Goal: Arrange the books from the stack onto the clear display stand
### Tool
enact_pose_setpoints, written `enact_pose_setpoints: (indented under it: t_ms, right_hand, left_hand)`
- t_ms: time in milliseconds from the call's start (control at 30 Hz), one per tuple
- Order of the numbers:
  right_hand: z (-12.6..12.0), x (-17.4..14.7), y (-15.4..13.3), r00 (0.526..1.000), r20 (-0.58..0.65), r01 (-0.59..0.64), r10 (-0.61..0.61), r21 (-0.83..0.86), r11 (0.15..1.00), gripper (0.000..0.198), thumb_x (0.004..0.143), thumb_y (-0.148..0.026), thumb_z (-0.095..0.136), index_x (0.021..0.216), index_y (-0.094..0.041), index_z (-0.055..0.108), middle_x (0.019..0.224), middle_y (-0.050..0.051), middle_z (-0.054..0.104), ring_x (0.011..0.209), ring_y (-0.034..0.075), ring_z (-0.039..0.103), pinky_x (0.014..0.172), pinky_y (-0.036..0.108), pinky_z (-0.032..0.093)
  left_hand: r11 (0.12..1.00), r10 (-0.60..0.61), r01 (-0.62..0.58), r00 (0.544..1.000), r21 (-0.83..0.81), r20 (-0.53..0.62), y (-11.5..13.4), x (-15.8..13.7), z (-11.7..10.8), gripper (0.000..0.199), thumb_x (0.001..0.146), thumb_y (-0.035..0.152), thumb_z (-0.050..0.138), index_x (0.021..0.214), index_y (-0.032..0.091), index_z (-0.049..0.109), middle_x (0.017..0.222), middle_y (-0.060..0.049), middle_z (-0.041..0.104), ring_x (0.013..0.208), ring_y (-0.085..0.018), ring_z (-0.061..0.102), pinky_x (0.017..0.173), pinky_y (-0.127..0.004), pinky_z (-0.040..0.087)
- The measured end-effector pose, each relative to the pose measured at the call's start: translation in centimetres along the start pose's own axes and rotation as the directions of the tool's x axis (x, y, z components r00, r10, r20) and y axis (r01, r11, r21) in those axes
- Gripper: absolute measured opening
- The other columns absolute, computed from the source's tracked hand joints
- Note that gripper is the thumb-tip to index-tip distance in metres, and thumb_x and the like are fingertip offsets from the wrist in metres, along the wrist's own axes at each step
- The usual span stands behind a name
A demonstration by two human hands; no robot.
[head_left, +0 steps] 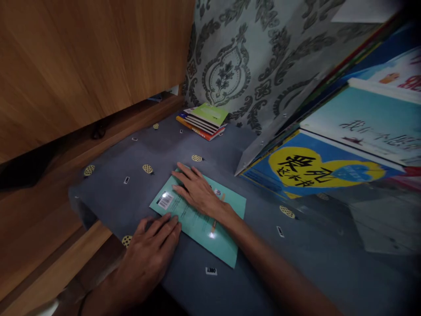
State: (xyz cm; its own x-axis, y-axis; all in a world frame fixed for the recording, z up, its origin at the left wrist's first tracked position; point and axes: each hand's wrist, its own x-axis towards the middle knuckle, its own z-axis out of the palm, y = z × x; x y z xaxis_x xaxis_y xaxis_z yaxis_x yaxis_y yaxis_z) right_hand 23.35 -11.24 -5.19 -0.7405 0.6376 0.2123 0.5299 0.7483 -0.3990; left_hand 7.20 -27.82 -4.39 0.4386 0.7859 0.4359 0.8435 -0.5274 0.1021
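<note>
A teal paperback book (210,243) lies back cover up on the grey patterned tablecloth (223,145), with a white barcode near its left corner. Across its upper middle rests my right hand (199,191), fingers spread out over the cover; the forearm hides part of the book's right side. My left hand (153,245) lies at the near left edge of the book, palm down, its fingertips touching that edge and its fingers stretched out. Neither hand grips anything.
Several thin books (205,120) are stacked by the wallpapered wall (226,66). On the right, a rack holds upright books, among them a blue and yellow one (315,169). A wooden cabinet (98,57) rises along the left side.
</note>
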Motion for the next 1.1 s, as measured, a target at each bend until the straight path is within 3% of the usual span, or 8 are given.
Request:
enact_pose_setpoints:
  t_ms: [200, 333, 500, 667, 800, 1000, 1100]
  right_hand:
    - [0.4, 0.1, 0.3, 0.999, -0.035, -0.019, 0.020, 0.017, 1.000, 0.046, 0.107, -0.042, 0.042, 0.146, -0.019, 0.051, 0.161, 0.017, 0.042, 0.152, 0.028, 0.035, 0.125, 0.060, 0.027]
    - [0.0, 0.1, 1.0, 0.996, -0.058, -0.055, 0.066, 0.181, 0.982, 0.043, 0.107, -0.030, 0.038, 0.148, -0.023, 0.048, 0.159, 0.012, 0.047, 0.151, 0.021, 0.037, 0.124, 0.051, 0.033]
    - [-1.1, -3.2, 1.4, 0.980, -0.107, -0.143, 0.170, 0.222, 0.964, 0.051, 0.104, -0.020, 0.041, 0.155, -0.019, 0.039, 0.161, 0.014, 0.043, 0.152, 0.021, 0.035, 0.124, 0.049, 0.034]
    - [-2.6, -9.7, 1.2, 0.958, -0.120, -0.242, 0.261, 0.152, 0.958, 0.048, 0.106, -0.031, 0.043, 0.152, -0.020, 0.044, 0.164, 0.016, 0.037, 0.151, 0.026, 0.037, 0.122, 0.055, 0.037]
    - [-3.4, -14.0, 1.8, 0.930, -0.191, -0.294, 0.315, 0.131, 0.947, 0.044, 0.107, -0.034, 0.042, 0.149, -0.023, 0.049, 0.164, 0.013, 0.038, 0.151, 0.027, 0.038, 0.122, 0.059, 0.035]
    - [-3.5, -15.8, 2.7, 0.890, -0.273, -0.334, 0.366, 0.157, 0.929, 0.042, 0.106, -0.037, 0.042, 0.142, -0.021, 0.057, 0.161, 0.014, 0.043, 0.148, 0.028, 0.042, 0.121, 0.059, 0.038]
    - [-3.4, -15.8, 3.0, 0.883, -0.293, -0.316, 0.367, 0.208, 0.926, 0.042, 0.107, -0.038, 0.039, 0.142, -0.023, 0.057, 0.160, 0.012, 0.045, 0.148, 0.026, 0.043, 0.120, 0.058, 0.038]
  left_hand:
    - [0.998, 0.026, -0.026, 1.000, -0.058, 0.002, -2.6, 3.6, -0.6, 0.027, 0.104, 0.018, 0.042, 0.112, 0.018, 0.068, 0.108, -0.007, 0.075, 0.095, -0.021, 0.068, 0.080, -0.037, 0.052]
    - [0.995, 0.041, -0.049, 0.995, 0.090, 0.093, -5.4, 7.8, 0.5, 0.030, 0.102, 0.017, 0.037, 0.114, 0.014, 0.065, 0.120, -0.015, 0.070, 0.103, -0.028, 0.067, 0.086, -0.044, 0.055]
    - [0.996, 0.063, -0.075, 0.977, 0.052, 0.205, -7.1, 11.3, 3.3, 0.031, 0.104, 0.026, 0.040, 0.126, 0.013, 0.057, 0.136, -0.017, 0.064, 0.124, -0.029, 0.061, 0.102, -0.046, 0.053]
    - [0.998, 0.034, -0.044, 0.973, 0.040, 0.228, -7.2, 11.3, 5.0, 0.040, 0.106, 0.034, 0.036, 0.133, 0.012, 0.055, 0.147, -0.020, 0.056, 0.137, -0.035, 0.053, 0.110, -0.054, 0.048]
    - [0.999, 0.028, -0.034, 0.978, 0.022, 0.208, -7.2, 11.1, 5.1, 0.043, 0.106, 0.036, 0.033, 0.133, 0.013, 0.057, 0.146, -0.019, 0.057, 0.136, -0.036, 0.055, 0.110, -0.057, 0.047]
    - [0.994, 0.061, -0.077, 0.979, 0.079, 0.197, -7.3, 11.5, 4.8, 0.045, 0.106, 0.035, 0.032, 0.132, 0.011, 0.059, 0.144, -0.021, 0.059, 0.135, -0.037, 0.056, 0.109, -0.058, 0.047]
    - [0.990, 0.134, -0.141, 0.969, 0.018, 0.209, -6.2, 11.5, 4.2, 0.044, 0.107, 0.033, 0.033, 0.135, 0.013, 0.060, 0.143, -0.020, 0.060, 0.135, -0.036, 0.056, 0.113, -0.063, 0.041]
